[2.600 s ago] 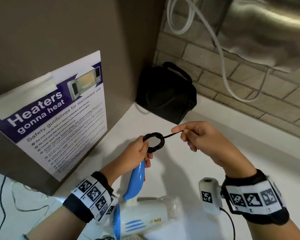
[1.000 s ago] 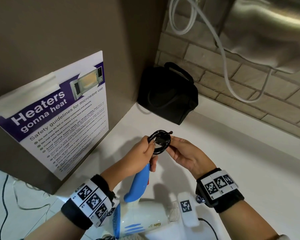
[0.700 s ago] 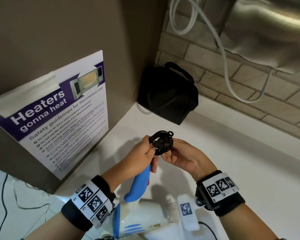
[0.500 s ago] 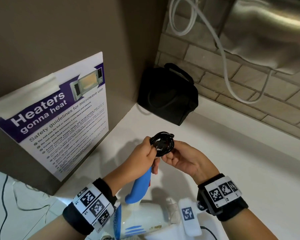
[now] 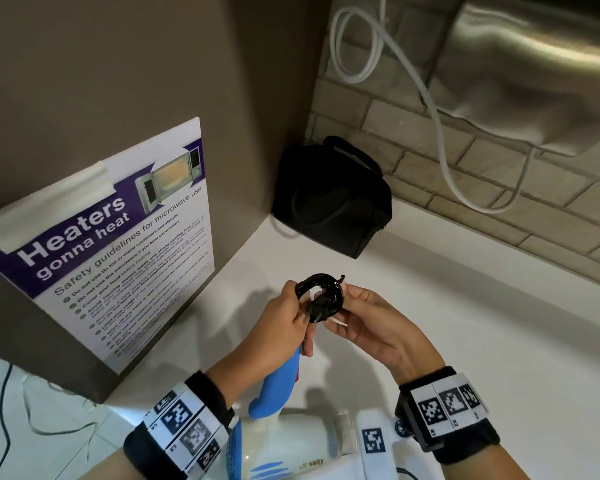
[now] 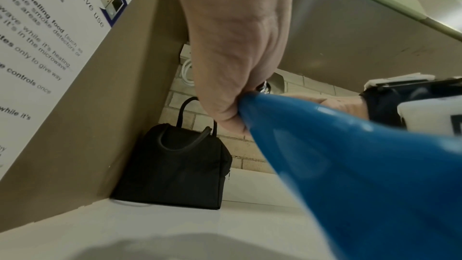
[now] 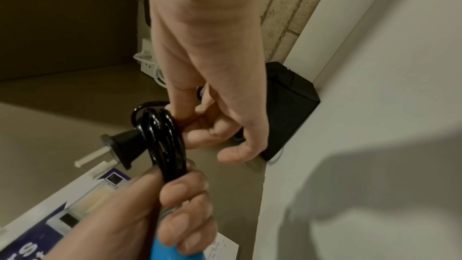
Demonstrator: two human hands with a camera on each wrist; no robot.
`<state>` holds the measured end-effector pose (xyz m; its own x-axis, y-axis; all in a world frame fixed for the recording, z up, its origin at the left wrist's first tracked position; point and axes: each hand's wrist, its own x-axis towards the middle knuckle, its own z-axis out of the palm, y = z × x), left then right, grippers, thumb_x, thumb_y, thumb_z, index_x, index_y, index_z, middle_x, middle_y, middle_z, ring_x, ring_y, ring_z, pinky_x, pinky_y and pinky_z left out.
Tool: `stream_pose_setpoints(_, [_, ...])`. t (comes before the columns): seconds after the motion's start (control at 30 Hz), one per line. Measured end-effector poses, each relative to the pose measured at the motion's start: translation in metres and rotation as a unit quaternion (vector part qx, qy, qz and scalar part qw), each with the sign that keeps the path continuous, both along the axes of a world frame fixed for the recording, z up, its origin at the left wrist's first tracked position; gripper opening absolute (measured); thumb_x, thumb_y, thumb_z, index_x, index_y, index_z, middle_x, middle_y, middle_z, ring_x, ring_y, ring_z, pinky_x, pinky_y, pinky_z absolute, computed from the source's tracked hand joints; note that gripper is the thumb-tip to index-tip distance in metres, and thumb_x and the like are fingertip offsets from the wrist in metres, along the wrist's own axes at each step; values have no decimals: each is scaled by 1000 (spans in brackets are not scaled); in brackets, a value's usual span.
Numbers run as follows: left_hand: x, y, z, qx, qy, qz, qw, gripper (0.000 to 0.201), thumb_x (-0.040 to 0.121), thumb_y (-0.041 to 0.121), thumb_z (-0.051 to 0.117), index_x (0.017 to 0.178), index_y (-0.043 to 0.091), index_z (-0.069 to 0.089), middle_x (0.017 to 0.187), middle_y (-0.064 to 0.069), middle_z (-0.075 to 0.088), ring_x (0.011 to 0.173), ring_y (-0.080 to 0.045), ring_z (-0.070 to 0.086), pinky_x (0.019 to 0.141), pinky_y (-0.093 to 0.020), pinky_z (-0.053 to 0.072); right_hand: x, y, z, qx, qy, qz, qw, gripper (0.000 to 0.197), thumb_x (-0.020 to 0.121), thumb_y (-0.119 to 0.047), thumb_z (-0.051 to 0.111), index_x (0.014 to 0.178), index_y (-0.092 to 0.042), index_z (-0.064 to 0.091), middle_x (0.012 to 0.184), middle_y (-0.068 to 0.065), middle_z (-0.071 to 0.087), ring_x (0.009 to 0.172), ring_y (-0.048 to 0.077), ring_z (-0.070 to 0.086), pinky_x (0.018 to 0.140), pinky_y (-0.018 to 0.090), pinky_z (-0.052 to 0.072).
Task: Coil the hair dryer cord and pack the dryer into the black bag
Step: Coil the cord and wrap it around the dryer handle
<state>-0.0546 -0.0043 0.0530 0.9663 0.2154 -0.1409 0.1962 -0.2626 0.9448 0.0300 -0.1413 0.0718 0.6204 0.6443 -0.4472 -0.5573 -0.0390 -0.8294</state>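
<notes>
Left hand: the left hand (image 5: 284, 320) is curled round the top of the blue handle (image 5: 278, 389) and pinches the lower part of the coiled cord (image 5: 321, 296) against it.
Right hand: the right hand (image 5: 368, 323) pinches the far side of the coil with thumb and fingertips (image 7: 197, 124), the other fingers loosely bent.
Cord: black, wound in a small ring of several loops, held above the table (image 5: 465, 323); its plug (image 7: 120, 147) pokes through the ring, pins pointing away.
Hair dryer: the white body (image 5: 291, 445) hangs below the handle, at the lower edge of the head view.
Black bag: the black bag (image 5: 333, 202) stands in the corner of the table against the brick wall (image 5: 430, 161), well apart from the hands.
Poster: a microwave safety poster (image 5: 118, 244) leans on the left.
</notes>
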Motion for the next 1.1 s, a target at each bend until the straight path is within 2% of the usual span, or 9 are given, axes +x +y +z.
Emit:
stream_pose_setpoints(0.2, [2,4,-7,-30,-2,67,997,16,92,-3,37,90,13,41,59,-8,56,43,-20,56,51,-35,53,-16,-3,12,21,15,2,1000,24,93,-34,53,103,-17,67,109,2,67,100,12,61,89,34,42])
stream_pose_setpoints(0.4, [1,-8,0,-59,-32,24,997,13,101,12,34,91,8,42,65,-4,61,49,-11,62,51,-22,50,-36,11,15,-69,-190,10,979,23,94,-27,57,99,-4,54,80,12,60,71,28,54,75,31,47])
stream_pose_setpoints(0.47, [4,-4,-1,-96,-21,16,995,12,101,12,37,95,7,46,77,-5,64,66,-14,68,62,-25,55,-32,10,9,-120,-217,-19,969,17,92,-17,59,103,-7,53,96,9,61,81,22,63,68,23,52])
stream_pose_setpoints(0.53, [4,2,-1,-162,-1,-6,987,15,100,10,42,107,-2,46,95,-14,65,89,-21,67,86,-38,56,-27,4,3,-148,-240,-19,959,18,90,-8,56,108,-10,53,110,12,63,95,26,66,77,36,58])
stream_pose_setpoints(0.6, [2,6,-2,-259,10,-38,965,23,98,9,47,115,-6,44,114,-22,62,103,-29,65,99,-45,49,-26,-1,1,-189,-281,-8,941,22,88,-4,51,108,-14,54,109,12,63,99,29,64,83,47,55])
stream_pose_setpoints(0.73, [3,8,-5,-318,17,-65,946,27,99,8,45,122,-4,44,119,-20,64,106,-35,65,102,-43,46,-26,-4,2,-241,-404,7,882,28,91,-5,47,116,-14,54,99,-2,66,86,12,62,74,14,49])
stream_pose_setpoints(0.8, [4,8,-3,-320,13,-59,945,23,100,8,41,120,0,46,112,-14,68,100,-30,69,97,-36,51,-27,-4,1,-300,-471,-6,830,24,93,-13,51,116,-13,57,90,-1,66,73,9,56,59,7,41])
stream_pose_setpoints(0.97, [11,8,-8,-294,25,6,956,27,97,11,49,121,-2,52,122,-19,64,110,-27,65,98,-35,51,-31,-8,-4,-364,-501,-52,783,20,89,-36,57,85,-18,51,73,-2,70,67,20,67,65,36,53])
stream_pose_setpoints(1.1, [13,4,-7,-268,7,4,963,29,93,15,56,116,-3,56,118,-17,66,112,-22,63,105,-37,44,-40,-1,-4,-417,-537,-9,733,22,95,-37,42,89,-18,52,76,1,70,68,23,65,63,35,51])
